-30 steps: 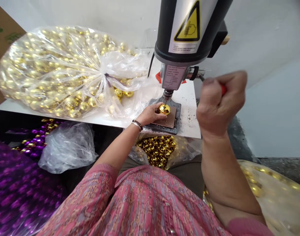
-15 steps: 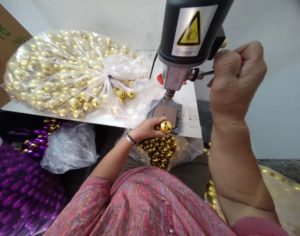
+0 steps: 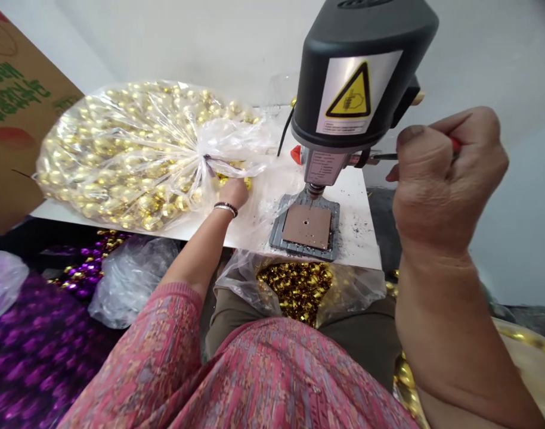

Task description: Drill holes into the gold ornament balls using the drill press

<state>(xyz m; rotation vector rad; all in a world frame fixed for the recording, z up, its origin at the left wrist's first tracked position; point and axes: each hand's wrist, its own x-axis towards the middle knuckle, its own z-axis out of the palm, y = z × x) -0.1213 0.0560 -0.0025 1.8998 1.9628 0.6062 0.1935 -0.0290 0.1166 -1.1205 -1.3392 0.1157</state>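
Observation:
My left hand (image 3: pixel 234 192) reaches into the mouth of a big clear bag of gold balls (image 3: pixel 133 155) on the white table (image 3: pixel 357 196). Its fingers are hidden among the balls and plastic, so I cannot tell if it holds one. My right hand (image 3: pixel 446 179) is closed around the red-tipped lever (image 3: pixel 454 143) of the drill press (image 3: pixel 362 77), which is raised. Below the bit lies a brown board (image 3: pixel 307 226) on the grey base, with nothing on it.
An open bag of gold balls (image 3: pixel 294 286) rests in my lap below the table edge. Purple balls (image 3: pixel 82 277) and crumpled plastic (image 3: pixel 129 277) lie at the lower left. A cardboard box (image 3: pixel 17 119) stands at the far left.
My left hand took the gold ball off the brown board, brought it toward my lap, then moved left to the big bag's mouth. The right hand raised the lever.

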